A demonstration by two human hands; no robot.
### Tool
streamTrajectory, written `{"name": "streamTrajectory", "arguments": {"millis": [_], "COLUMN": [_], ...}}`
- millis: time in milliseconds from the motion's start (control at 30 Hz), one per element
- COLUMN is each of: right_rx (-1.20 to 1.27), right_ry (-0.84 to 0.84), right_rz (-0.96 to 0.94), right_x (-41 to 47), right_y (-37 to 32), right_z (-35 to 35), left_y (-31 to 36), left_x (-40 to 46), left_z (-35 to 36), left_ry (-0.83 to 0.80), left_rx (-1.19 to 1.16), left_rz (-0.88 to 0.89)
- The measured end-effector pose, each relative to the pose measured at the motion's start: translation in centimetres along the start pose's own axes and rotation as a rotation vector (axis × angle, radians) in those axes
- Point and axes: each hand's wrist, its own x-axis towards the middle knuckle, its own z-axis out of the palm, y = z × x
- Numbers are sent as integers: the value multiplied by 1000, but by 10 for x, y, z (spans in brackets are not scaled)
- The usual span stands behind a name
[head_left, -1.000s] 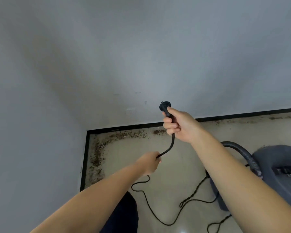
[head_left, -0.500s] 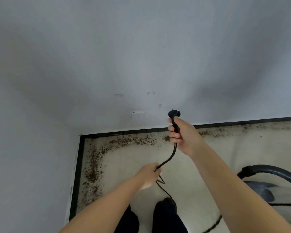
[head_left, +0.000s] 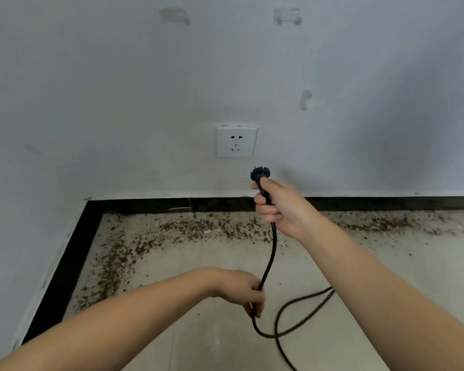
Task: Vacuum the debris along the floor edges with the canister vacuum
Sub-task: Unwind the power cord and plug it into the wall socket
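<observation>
right grip: right hand (head_left: 281,207) clenched round the neck of the black plug (head_left: 260,174), prongs pointing up toward the wall, plug head clear above the fist
left grip: left hand (head_left: 243,291) curled round the cord (head_left: 271,259) lower down, nearer the camera; cord runs taut-ish between the two hands
plug position: just below and slightly right of the white wall socket (head_left: 236,141), not touching it
cord slack: loops on the floor (head_left: 386,277) near right, trails out of frame at the bottom
debris: brown crumbs (head_left: 198,226) in a band along the far black skirting (head_left: 145,204) and down the left edge into the corner; none picked up yet
vacuum: canister not in view
step (judged): plugging in, before any vacuuming
risk 1: prongs may meet the wrong slots or go in skewed; socket has two sets of holes, plug angle vs. holes can't be read
risk 2: left hand holding the cord tight could drag the plug off line
risk 3: floor loop near the feet, could snag or trip
risk 4: cord dragging through the crumbs would scatter them
</observation>
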Motion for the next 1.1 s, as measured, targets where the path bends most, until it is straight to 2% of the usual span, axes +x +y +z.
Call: {"name": "streamTrajectory", "arguments": {"millis": [67, 133, 167, 233, 333, 400, 433, 500, 667, 833, 1100], "right_rx": [17, -11, -29, -46, -75, -88, -89, -86, -100, -66, -22], "right_ry": [-20, -24, -17, 1, 35, 49, 55, 69, 93, 82, 61], "right_rz": [-20, -46, -64, -120, -227, -273, -286, -294, -291, -322, -275], "right_x": [20, 32, 34, 37, 49, 61, 68, 80, 102, 109, 114], "right_y": [15, 19, 18, 13, 4, 0, -2, -4, -5, -5, -25], "right_z": [-2, -1, 2, 10, 28, 38, 41, 44, 42, 46, 48], "left_y": [-14, -18, -18, -15, -12, -10, -10, -14, -35, -39, -41], "left_x": [9, 0, -10, -36, -63, -67, -65, -57, -36, -27, -24], "left_z": [-14, -39, -53, -83, -133, -163, -175, -193, -224, -234, -237], "left_ry": [-42, 101, 253, 669, 1281, 1558, 1634, 1645, 1667, 1746, 1686], "left_rx": [36, 200, 254, 271, 428, 692, 817, 983, 1136, 1132, 1121], "left_rz": [-22, -48, -43, -8, 153, 253, 240, 137, -13, 9, 50]}}
